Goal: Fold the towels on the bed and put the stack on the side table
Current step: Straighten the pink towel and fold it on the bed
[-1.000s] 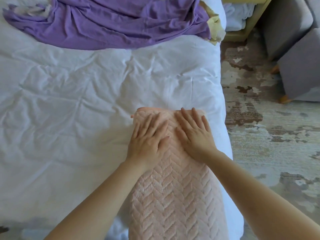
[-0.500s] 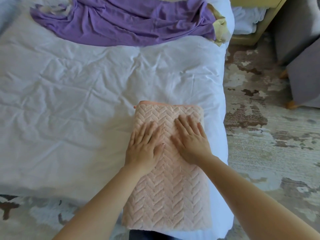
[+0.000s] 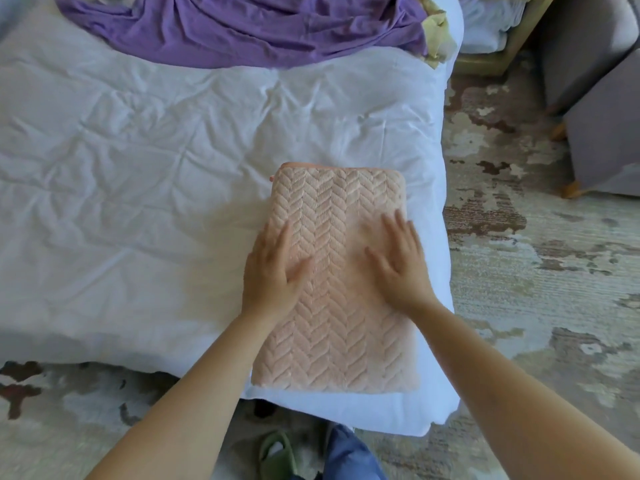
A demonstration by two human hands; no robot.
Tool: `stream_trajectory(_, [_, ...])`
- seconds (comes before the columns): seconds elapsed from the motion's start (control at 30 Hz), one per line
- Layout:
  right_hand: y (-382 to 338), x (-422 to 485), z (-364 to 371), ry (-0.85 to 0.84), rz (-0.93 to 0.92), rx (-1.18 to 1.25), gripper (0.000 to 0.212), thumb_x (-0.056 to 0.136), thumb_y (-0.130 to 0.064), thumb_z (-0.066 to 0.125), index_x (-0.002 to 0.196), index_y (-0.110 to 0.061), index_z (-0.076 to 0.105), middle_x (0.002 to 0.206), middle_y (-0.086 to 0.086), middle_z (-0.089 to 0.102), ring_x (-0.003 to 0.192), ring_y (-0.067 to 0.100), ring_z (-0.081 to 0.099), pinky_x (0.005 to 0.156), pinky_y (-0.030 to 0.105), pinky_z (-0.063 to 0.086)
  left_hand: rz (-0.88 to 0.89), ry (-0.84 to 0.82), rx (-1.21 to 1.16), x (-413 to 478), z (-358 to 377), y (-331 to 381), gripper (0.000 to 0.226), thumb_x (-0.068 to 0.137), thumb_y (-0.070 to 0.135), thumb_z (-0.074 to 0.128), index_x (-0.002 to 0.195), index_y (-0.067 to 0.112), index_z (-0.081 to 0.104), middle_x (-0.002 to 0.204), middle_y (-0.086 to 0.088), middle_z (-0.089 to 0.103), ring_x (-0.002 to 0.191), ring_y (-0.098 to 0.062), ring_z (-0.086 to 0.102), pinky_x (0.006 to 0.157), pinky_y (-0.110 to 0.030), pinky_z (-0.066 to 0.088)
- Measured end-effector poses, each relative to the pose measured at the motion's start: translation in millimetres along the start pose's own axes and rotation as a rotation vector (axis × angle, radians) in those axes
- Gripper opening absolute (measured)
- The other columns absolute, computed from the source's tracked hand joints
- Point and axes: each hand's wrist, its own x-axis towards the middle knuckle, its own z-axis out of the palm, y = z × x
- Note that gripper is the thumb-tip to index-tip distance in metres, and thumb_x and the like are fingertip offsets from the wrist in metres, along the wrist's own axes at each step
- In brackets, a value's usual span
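Note:
A pink towel (image 3: 334, 317) with a herringbone weave lies folded into a long rectangle at the near right corner of the white bed (image 3: 138, 188). My left hand (image 3: 273, 271) lies flat on the towel's left edge with straight fingers. My right hand (image 3: 401, 265) lies flat on its right side, fingers spread and slightly blurred. Neither hand grips the cloth. At the bed's far end lies a crumpled purple cloth (image 3: 242, 26) with a yellow cloth (image 3: 438, 39) beside it.
To the right of the bed runs a patterned rug (image 3: 540, 278). A yellow-green side table (image 3: 498, 57) with white cloth on its shelf stands at the far right, next to grey upholstered furniture (image 3: 602, 133). A green slipper (image 3: 277, 455) and a blue trouser leg show below.
Both hands have slid back along the towel toward me and apart to its left and right sides. The view has pulled back, showing the towel's near end.

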Motion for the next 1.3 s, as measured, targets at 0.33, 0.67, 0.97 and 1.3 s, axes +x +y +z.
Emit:
stream_trajectory(0.33, [38,-59,10,-0.184,0.395,0.864,0.062,0.075,-0.071,0.061,0.132,-0.056,0.040,0.136,-0.020,0.051,0.122,0.007,0.054,0.092,0.032,0.050,-0.338,-0.365,-0.940,-10,4,-48,0.078,0.078,0.068,0.058,0.144,0.037,0.031,0.136,0.019,0.053,0.116,-0.001,0.057,0.100,-0.027,0.046])
stream_trajectory(0.67, [-3,-59,26,0.045,0.317,0.764,0.041,0.092,-0.057,0.046,0.132,-0.054,0.039,0.131,-0.026,0.052,0.121,0.001,0.050,0.107,0.040,0.039,-0.163,-0.290,-0.708,38,-30,-48,0.056,0.087,0.064,0.050,0.136,0.036,0.050,0.130,0.014,0.060,0.119,-0.007,0.056,0.106,-0.035,0.041])
stream_trajectory(0.97, [-24,-76,23,0.163,0.253,0.501,0.068,0.090,-0.061,0.041,0.150,-0.037,0.018,0.149,-0.026,0.020,0.140,-0.001,0.018,0.107,0.020,0.016,-0.077,-0.165,-0.445,-5,-39,-57,0.070,0.091,0.064,0.031,0.151,0.030,0.017,0.159,0.004,0.017,0.145,-0.009,0.016,0.119,-0.034,0.015])
stream_trajectory(1.3, [-15,-135,33,0.131,0.161,0.393,0.090,0.069,-0.071,0.065,0.144,-0.044,0.023,0.143,-0.032,0.027,0.123,-0.010,0.041,0.092,0.012,0.043,0.134,-0.256,-0.457,-68,-47,-86,0.107,0.064,0.071,0.069,0.150,0.039,0.014,0.156,0.015,0.016,0.144,-0.001,0.016,0.114,-0.033,0.025])
